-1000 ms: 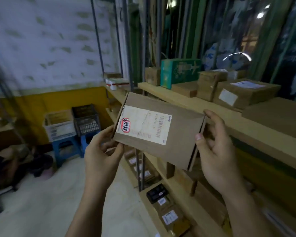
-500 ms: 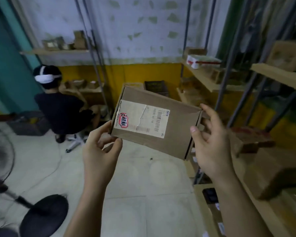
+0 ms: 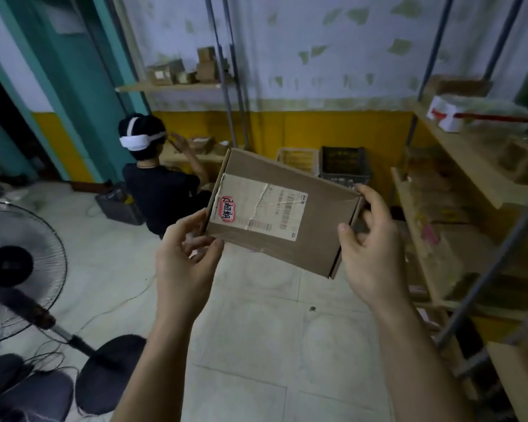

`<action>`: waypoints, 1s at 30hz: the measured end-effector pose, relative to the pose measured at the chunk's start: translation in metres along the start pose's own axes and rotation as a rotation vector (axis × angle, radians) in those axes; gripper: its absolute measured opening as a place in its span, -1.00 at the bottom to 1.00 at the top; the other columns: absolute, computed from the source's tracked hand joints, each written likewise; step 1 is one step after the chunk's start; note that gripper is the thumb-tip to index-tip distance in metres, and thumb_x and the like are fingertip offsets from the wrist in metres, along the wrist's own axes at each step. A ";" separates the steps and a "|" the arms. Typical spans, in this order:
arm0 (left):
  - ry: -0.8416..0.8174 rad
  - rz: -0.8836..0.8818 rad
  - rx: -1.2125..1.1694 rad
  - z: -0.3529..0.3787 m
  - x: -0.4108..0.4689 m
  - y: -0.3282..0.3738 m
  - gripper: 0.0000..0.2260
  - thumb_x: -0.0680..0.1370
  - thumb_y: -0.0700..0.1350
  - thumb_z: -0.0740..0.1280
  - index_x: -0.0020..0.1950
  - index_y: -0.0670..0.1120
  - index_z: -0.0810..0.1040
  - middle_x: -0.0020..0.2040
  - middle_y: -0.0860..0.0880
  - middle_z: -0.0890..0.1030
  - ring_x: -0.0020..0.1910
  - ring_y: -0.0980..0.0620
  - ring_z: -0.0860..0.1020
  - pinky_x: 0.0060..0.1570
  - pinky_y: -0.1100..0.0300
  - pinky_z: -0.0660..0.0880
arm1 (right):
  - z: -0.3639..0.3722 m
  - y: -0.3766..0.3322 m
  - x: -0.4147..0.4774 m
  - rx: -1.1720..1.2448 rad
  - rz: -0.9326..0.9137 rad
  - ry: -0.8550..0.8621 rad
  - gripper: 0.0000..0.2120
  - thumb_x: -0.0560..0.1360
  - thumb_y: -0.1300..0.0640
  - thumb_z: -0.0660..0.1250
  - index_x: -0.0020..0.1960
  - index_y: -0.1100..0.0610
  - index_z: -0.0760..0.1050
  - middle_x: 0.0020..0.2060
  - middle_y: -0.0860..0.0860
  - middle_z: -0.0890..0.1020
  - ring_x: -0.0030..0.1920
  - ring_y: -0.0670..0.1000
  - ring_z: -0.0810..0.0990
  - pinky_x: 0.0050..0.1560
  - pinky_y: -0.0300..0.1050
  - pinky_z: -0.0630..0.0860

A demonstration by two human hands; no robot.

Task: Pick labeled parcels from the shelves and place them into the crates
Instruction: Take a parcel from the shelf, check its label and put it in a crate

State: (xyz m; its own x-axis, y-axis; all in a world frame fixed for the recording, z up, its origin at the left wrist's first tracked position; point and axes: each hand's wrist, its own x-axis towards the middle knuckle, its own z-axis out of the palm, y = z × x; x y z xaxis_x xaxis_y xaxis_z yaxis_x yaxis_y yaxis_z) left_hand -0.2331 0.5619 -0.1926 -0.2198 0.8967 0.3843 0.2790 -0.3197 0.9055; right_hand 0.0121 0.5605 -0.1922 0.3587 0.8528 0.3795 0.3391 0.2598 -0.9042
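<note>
I hold a flat brown cardboard parcel (image 3: 317,208) at chest height over the tiled floor. A white shipping label with a red mark (image 3: 258,210) faces me. My left hand (image 3: 185,263) pinches its near left corner between thumb and fingers. My right hand (image 3: 368,248) grips its right end, thumb on the near edge, fingers curled behind. Two crates stand by the yellow wall beyond the parcel: a light one (image 3: 297,159) and a black one (image 3: 345,166).
Wooden shelves with parcels (image 3: 457,166) run along my right side on metal posts. A person in black (image 3: 162,190) crouches at a low shelf to the left of the crates. A standing fan (image 3: 19,269) and dark stools (image 3: 104,373) sit at my lower left.
My view has swung left, away from the right-hand shelf and toward the far wall and crates. The parcel stays in both hands, now tilted a little more and closer to the crates.
</note>
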 end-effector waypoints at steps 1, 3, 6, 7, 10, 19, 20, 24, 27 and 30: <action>0.004 0.001 0.003 0.014 0.014 0.002 -0.57 0.54 -0.24 0.46 0.38 0.01 0.54 0.20 0.02 0.60 0.07 0.04 0.67 0.05 0.11 0.66 | -0.003 0.004 0.021 0.005 -0.004 -0.008 -0.41 0.63 0.27 0.30 0.52 -0.18 0.25 0.36 -0.09 0.52 0.27 -0.04 0.58 0.18 0.13 0.63; 0.016 0.017 0.004 0.041 0.037 0.005 -0.58 0.54 -0.24 0.47 0.37 0.00 0.54 0.19 0.02 0.60 0.05 0.04 0.67 0.02 0.14 0.66 | -0.009 0.013 0.059 0.000 -0.024 -0.016 -0.41 0.63 0.27 0.29 0.53 -0.17 0.24 0.38 -0.06 0.52 0.30 -0.04 0.57 0.22 0.13 0.61; 0.033 0.024 0.022 0.082 0.067 0.000 -0.58 0.53 -0.25 0.47 0.37 -0.03 0.54 0.18 0.01 0.60 0.02 0.14 0.67 -0.02 0.23 0.64 | -0.013 0.032 0.106 -0.035 -0.019 -0.024 -0.41 0.62 0.28 0.29 0.53 -0.15 0.24 0.36 -0.05 0.54 0.28 -0.02 0.58 0.19 0.11 0.63; 0.035 0.012 0.027 0.094 0.076 -0.004 -0.58 0.53 -0.26 0.46 0.38 -0.04 0.54 0.18 0.01 0.60 0.02 0.17 0.66 -0.02 0.27 0.64 | -0.014 0.040 0.118 -0.037 -0.010 -0.038 -0.40 0.62 0.28 0.29 0.54 -0.14 0.23 0.35 -0.04 0.54 0.28 -0.01 0.58 0.17 0.09 0.64; 0.020 -0.019 0.055 0.130 0.108 -0.018 -0.55 0.55 -0.26 0.44 0.41 -0.01 0.51 0.23 0.02 0.57 0.04 0.25 0.63 -0.03 0.35 0.61 | -0.017 0.061 0.155 -0.036 0.003 -0.059 -0.41 0.62 0.28 0.30 0.55 -0.10 0.25 0.36 -0.04 0.54 0.28 -0.01 0.58 0.15 0.03 0.65; -0.011 -0.016 -0.027 0.249 0.234 -0.074 -0.53 0.57 -0.30 0.40 0.46 -0.05 0.48 0.28 -0.05 0.58 0.03 0.19 0.66 0.00 0.30 0.62 | -0.006 0.125 0.289 -0.083 0.021 0.026 -0.41 0.60 0.28 0.32 0.52 -0.13 0.26 0.33 -0.07 0.55 0.27 -0.06 0.58 0.19 0.11 0.62; -0.021 -0.020 -0.041 0.263 0.252 -0.085 -0.53 0.57 -0.29 0.41 0.46 -0.05 0.48 0.28 -0.05 0.58 0.03 0.18 0.67 0.01 0.29 0.62 | -0.003 0.133 0.307 -0.081 0.025 0.034 -0.41 0.60 0.29 0.32 0.52 -0.11 0.26 0.32 -0.07 0.55 0.26 -0.08 0.58 0.21 0.08 0.62; -0.097 -0.004 -0.061 0.318 0.335 -0.117 -0.52 0.56 -0.25 0.44 0.47 -0.02 0.48 0.31 0.01 0.56 0.09 0.13 0.66 0.07 0.18 0.64 | 0.015 0.157 0.384 -0.086 0.032 0.077 -0.41 0.60 0.33 0.32 0.52 -0.08 0.27 0.33 -0.03 0.55 0.27 -0.10 0.58 0.22 0.03 0.62; -0.133 0.004 -0.060 0.351 0.403 -0.132 -0.52 0.56 -0.26 0.44 0.46 -0.02 0.49 0.30 0.01 0.58 0.09 0.10 0.66 0.10 0.10 0.65 | 0.030 0.170 0.447 -0.140 0.044 0.102 -0.41 0.59 0.32 0.33 0.51 -0.07 0.27 0.33 -0.02 0.54 0.20 -0.14 0.61 0.16 -0.03 0.64; -0.166 0.042 -0.044 0.374 0.447 -0.136 -0.52 0.56 -0.26 0.43 0.46 -0.01 0.49 0.27 -0.01 0.58 0.05 0.13 0.66 0.05 0.12 0.66 | 0.037 0.179 0.487 -0.159 0.013 0.123 -0.40 0.59 0.30 0.34 0.53 -0.07 0.25 0.35 -0.04 0.53 0.16 -0.17 0.63 0.07 -0.14 0.65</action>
State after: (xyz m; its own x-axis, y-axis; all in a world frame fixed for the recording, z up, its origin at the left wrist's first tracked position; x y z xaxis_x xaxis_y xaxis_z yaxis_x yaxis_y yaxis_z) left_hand -0.0197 1.1210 -0.2110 -0.0500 0.9195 0.3900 0.2428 -0.3675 0.8978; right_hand 0.2155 1.0386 -0.1765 0.4643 0.7913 0.3978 0.4636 0.1655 -0.8705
